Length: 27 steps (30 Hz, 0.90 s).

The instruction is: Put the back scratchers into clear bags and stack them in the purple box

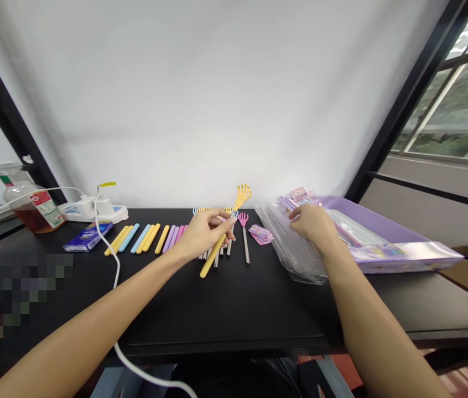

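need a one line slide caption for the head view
The left hand holds a yellow back scratcher while the right hand is by clear plastic bags beside a purple box.

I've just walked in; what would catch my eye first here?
Probably the yellow back scratcher, held tilted in the left hand near the middle. Left of it, a row of yellow, blue, purple and pink handles lies on the black table. On the right, a purple tray stands beside clear plastic bags.
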{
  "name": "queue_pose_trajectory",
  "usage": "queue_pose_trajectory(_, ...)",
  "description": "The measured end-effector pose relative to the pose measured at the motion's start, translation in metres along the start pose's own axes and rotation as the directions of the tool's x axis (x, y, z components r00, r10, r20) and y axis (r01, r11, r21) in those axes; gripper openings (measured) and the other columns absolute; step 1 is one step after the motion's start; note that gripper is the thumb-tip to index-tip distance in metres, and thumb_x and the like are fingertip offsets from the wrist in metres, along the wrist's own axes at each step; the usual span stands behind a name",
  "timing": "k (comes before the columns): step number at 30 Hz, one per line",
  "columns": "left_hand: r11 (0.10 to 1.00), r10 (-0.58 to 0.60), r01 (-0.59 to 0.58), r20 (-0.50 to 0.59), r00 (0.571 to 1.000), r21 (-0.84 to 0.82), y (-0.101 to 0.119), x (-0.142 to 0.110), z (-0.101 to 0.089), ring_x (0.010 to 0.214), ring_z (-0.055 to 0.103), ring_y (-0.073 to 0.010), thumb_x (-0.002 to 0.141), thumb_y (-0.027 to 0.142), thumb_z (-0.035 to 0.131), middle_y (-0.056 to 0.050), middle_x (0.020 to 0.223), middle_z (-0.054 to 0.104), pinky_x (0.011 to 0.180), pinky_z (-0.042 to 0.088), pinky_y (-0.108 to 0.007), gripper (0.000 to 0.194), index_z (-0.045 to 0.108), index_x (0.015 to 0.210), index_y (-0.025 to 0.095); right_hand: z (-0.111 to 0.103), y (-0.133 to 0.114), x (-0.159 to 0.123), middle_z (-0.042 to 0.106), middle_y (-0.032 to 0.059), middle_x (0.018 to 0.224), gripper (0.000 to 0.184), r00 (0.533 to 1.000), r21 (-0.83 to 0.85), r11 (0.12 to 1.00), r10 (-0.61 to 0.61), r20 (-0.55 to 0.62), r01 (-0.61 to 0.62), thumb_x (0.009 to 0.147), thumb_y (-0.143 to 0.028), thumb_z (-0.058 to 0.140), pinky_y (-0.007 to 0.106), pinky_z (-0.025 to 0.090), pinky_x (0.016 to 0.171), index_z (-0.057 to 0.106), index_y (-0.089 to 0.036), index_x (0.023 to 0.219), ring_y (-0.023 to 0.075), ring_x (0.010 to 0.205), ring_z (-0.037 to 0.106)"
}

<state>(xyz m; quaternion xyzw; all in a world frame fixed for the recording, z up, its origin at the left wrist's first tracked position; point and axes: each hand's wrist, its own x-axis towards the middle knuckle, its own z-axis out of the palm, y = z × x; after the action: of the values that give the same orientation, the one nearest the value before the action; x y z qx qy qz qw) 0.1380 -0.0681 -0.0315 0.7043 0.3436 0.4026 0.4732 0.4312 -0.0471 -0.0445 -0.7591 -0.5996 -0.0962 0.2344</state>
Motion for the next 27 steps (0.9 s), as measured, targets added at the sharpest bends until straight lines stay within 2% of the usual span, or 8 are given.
queue_pose_trajectory(4,0.999,0.018,-0.017,0.039,0.999,-0.048,-0.004,0.001,0.001,0.061,0.067,-0.0156,0.085,0.051,0.068,-0.004,0.072,0.071,0.065,0.059,-0.032,0.038,0.061,0.098,0.016,-0.011,-0.01,-0.002,0.076,0.0108,0.084,0.03,0.999,0.015,0.999,0.035,-0.002,-0.035,0.066,-0.01,0.058,0.037,0.048,0.07,0.076,-0.02,0.088,0.0311,0.085,0.07)
queue_pose_trajectory(7,0.98,0.001,0.015,0.081,0.997,-0.198,-0.005,0.003,0.002,0.069,0.069,-0.0163,0.085,0.048,0.07,-0.006,0.077,0.071,0.073,0.06,-0.035,0.035,0.061,0.092,0.015,-0.023,-0.026,-0.009,0.074,0.0073,0.077,0.019,0.991,0.226,0.971,-0.055,-0.121,0.081,0.068,-0.011,0.061,0.035,0.047,0.071,0.069,-0.019,0.083,0.0263,0.078,0.069)
queue_pose_trajectory(9,0.938,-0.005,0.041,0.105,0.995,-0.343,-0.005,0.004,0.003,0.087,0.07,-0.0183,0.086,0.043,0.071,-0.01,0.093,0.072,0.083,0.059,-0.037,0.031,0.062,0.091,0.015,-0.028,-0.041,-0.017,0.072,0.0042,0.072,0.011,0.968,0.47,0.847,-0.193,-0.162,0.248,0.072,-0.018,0.066,0.032,0.047,0.068,0.063,-0.02,0.082,0.0202,0.066,0.066)
queue_pose_trajectory(11,0.885,-0.005,0.063,0.126,0.992,-0.462,-0.004,0.004,0.004,0.104,0.067,-0.0201,0.086,0.04,0.072,-0.01,0.11,0.069,0.09,0.057,-0.038,0.026,0.064,0.093,0.016,-0.028,-0.058,-0.026,0.071,0.0032,0.073,0.012,0.913,0.655,0.647,-0.363,-0.187,0.391,0.076,-0.027,0.069,0.031,0.047,0.064,0.06,-0.021,0.08,0.0168,0.061,0.062)
queue_pose_trajectory(13,0.848,-0.005,0.084,0.151,0.989,-0.523,-0.005,0.005,0.004,0.108,0.065,-0.0209,0.085,0.04,0.072,-0.009,0.113,0.067,0.09,0.057,-0.039,0.025,0.066,0.094,0.017,-0.026,-0.073,-0.036,0.07,0.0028,0.074,0.013,0.846,0.712,0.518,-0.492,-0.205,0.474,0.079,-0.03,0.069,0.03,0.047,0.064,0.06,-0.021,0.078,0.0163,0.063,0.061)
queue_pose_trajectory(15,0.84,0.007,0.073,0.144,0.99,-0.538,-0.008,0.005,0.005,0.103,0.066,-0.0202,0.085,0.043,0.072,-0.008,0.108,0.068,0.087,0.057,-0.038,0.028,0.068,0.096,0.018,-0.022,-0.085,-0.044,0.07,0.0023,0.074,0.01,0.785,0.714,0.471,-0.593,-0.179,0.518,0.081,-0.029,0.069,0.03,0.048,0.067,0.064,-0.021,0.077,0.0165,0.068,0.061)
queue_pose_trajectory(18,0.842,0.003,0.023,0.047,0.999,-0.539,-0.012,0.006,0.006,0.1,0.066,-0.0197,0.084,0.045,0.071,-0.009,0.106,0.07,0.083,0.056,-0.033,0.031,0.071,0.096,0.017,-0.014,-0.096,-0.051,0.071,0.0021,0.075,0.011,0.749,0.727,0.475,-0.658,-0.08,0.495,0.083,-0.031,0.068,0.029,0.047,0.066,0.071,-0.02,0.081,0.0159,0.068,0.062)
queue_pose_trajectory(27,0.801,-0.06,0.002,-0.077,0.995,-0.598,-0.008,0.005,0.015,0.106,0.064,-0.0244,0.076,0.043,0.079,-0.013,0.107,0.071,0.084,0.051,-0.033,0.033,0.073,0.086,0.012,0.004,-0.111,-0.057,0.061,-0.0005,0.059,0.023,0.85,0.735,0.57,-0.527,-0.014,0.366,0.084,-0.036,0.066,0.025,0.039,0.055,0.069,-0.016,0.072,0.0108,0.053,0.049)
